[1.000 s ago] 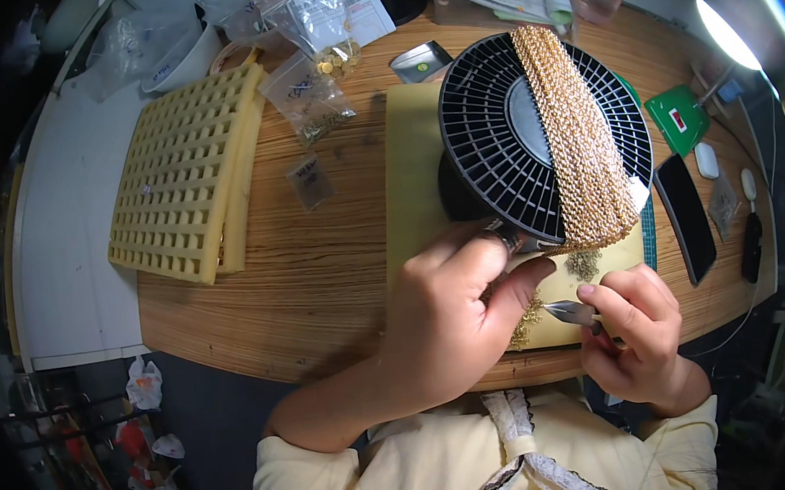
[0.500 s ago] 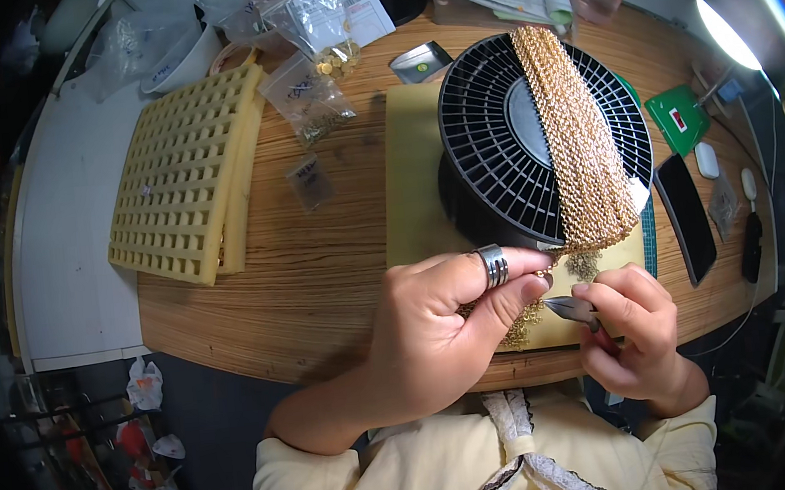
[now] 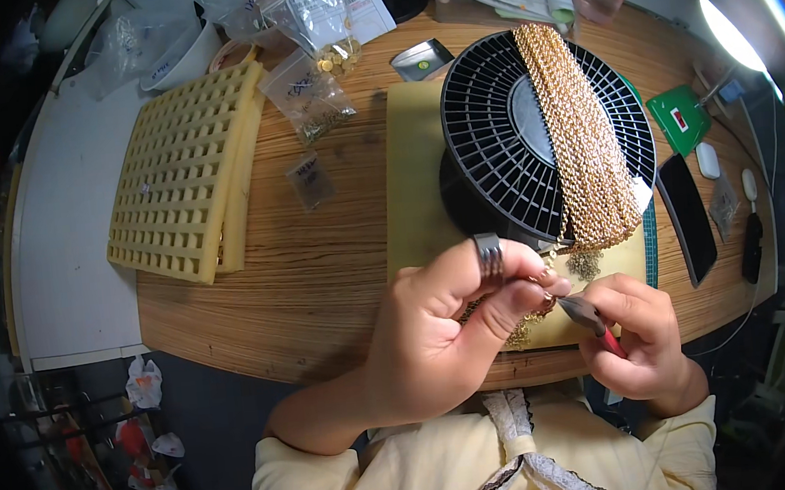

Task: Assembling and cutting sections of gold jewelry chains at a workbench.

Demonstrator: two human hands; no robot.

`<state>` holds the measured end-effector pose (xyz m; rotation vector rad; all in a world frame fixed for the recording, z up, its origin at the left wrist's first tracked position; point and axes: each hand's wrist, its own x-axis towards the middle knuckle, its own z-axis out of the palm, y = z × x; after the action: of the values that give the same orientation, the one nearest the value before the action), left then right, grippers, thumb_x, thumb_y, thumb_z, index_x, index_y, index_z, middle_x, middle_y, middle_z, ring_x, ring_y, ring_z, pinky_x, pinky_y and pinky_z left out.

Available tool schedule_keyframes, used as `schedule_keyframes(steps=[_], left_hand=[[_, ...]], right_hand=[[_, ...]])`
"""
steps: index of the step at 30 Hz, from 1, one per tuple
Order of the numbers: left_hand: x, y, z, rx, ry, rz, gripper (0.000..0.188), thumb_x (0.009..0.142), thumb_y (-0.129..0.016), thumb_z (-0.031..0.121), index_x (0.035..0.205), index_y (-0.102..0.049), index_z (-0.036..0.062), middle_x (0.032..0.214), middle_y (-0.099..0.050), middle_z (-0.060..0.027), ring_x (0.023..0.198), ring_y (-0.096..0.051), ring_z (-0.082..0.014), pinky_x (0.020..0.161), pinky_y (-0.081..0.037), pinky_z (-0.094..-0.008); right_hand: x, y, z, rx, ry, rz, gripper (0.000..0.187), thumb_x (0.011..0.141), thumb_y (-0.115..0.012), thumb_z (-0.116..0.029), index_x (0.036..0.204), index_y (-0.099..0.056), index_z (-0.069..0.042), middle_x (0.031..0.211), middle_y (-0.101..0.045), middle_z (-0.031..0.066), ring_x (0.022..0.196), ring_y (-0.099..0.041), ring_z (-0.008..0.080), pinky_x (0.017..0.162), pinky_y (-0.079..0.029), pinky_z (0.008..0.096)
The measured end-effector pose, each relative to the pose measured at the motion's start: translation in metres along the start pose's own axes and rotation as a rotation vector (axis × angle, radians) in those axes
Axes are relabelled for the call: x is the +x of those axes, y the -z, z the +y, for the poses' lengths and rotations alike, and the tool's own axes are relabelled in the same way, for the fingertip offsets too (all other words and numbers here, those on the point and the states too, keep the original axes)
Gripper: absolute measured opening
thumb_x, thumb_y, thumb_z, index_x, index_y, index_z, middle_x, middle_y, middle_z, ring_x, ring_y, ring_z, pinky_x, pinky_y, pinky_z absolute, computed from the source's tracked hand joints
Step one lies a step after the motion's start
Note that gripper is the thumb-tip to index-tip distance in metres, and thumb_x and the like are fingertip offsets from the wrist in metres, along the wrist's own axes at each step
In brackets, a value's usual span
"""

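My left hand [image 3: 451, 328] pinches a gold chain [image 3: 554, 254] between thumb and fingertips, just in front of a black spool [image 3: 486, 143]. Thick strands of gold chain [image 3: 578, 126] are draped across the top of that spool. In my right hand [image 3: 638, 331] are small pliers [image 3: 587, 317] with a red handle, their tips touching or very close to the chain at my left fingertips. Small gold pieces [image 3: 520, 335] lie heaped below my left hand, partly hidden by it. Another pile of small metal rings [image 3: 585, 265] sits by the spool's front edge.
Yellow slotted foam trays [image 3: 185, 170] are stacked at the left. Several plastic bags with small parts [image 3: 310, 98] lie behind them. A dark phone [image 3: 686, 219], a green object [image 3: 680, 120] and a lit lamp [image 3: 729, 34] are on the right. A yellow board [image 3: 410, 178] lies under the spool.
My left fingers have lifted and curled, bringing a length of chain up from the spool's edge. The pliers have shifted slightly right, tips staying at the left fingertips.
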<state>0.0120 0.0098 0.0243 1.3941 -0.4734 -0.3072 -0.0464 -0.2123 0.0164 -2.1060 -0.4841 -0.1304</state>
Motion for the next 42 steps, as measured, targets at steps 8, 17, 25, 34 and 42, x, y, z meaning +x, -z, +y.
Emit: schedule_keyframes(steps=[8,17,25,34,42], left_hand=[[0.001,0.002,0.002,0.052,-0.023,0.056,0.014,0.094,-0.064,0.007,0.1,-0.065,-0.0052,0.096,-0.069,-0.011,0.094,-0.067,-0.0162,0.086,-0.053,-0.0297],[0.001,-0.003,0.004,0.02,0.004,0.089,0.014,0.092,-0.064,0.002,0.102,-0.066,-0.0071,0.099,-0.07,-0.0131,0.089,-0.07,-0.0179,0.083,-0.056,-0.029],[0.0,0.001,0.002,0.018,-0.049,0.024,0.013,0.095,-0.062,0.006,0.101,-0.063,-0.0062,0.099,-0.07,-0.0134,0.089,-0.07,-0.0186,0.082,-0.056,-0.0307],[-0.004,0.002,0.003,0.482,-0.045,0.008,0.02,0.09,-0.059,0.0,0.109,-0.065,-0.005,0.1,-0.067,-0.0189,0.09,-0.065,-0.0287,0.081,-0.05,-0.0316],[-0.008,0.003,0.003,0.935,-0.421,0.093,0.039,0.078,-0.062,-0.004,0.118,-0.063,-0.0042,0.108,-0.055,-0.0168,0.094,-0.048,-0.033,0.081,-0.043,-0.0404]], right_hand=[[0.001,-0.003,0.002,-0.284,0.159,0.092,0.055,0.054,-0.07,0.001,0.109,-0.066,0.0,0.086,-0.059,0.011,0.066,-0.052,0.0243,0.058,-0.044,0.0336],[0.003,-0.004,0.0,-0.285,0.181,0.075,0.056,0.053,-0.07,-0.002,0.109,-0.067,0.0,0.087,-0.058,0.0101,0.067,-0.052,0.0239,0.059,-0.044,0.0337],[0.003,-0.006,0.002,-0.038,0.067,0.032,0.056,0.052,-0.07,-0.001,0.108,-0.067,0.001,0.086,-0.058,0.0112,0.067,-0.052,0.0245,0.06,-0.044,0.0341],[0.01,-0.01,-0.002,-0.647,0.339,0.256,0.055,0.055,-0.066,-0.003,0.11,-0.068,-0.001,0.091,-0.056,0.0117,0.07,-0.051,0.0259,0.062,-0.043,0.0374],[0.017,-0.007,-0.008,-0.732,0.399,0.247,0.05,0.059,-0.066,-0.005,0.109,-0.07,-0.004,0.092,-0.056,0.01,0.071,-0.051,0.0233,0.061,-0.04,0.0356]])
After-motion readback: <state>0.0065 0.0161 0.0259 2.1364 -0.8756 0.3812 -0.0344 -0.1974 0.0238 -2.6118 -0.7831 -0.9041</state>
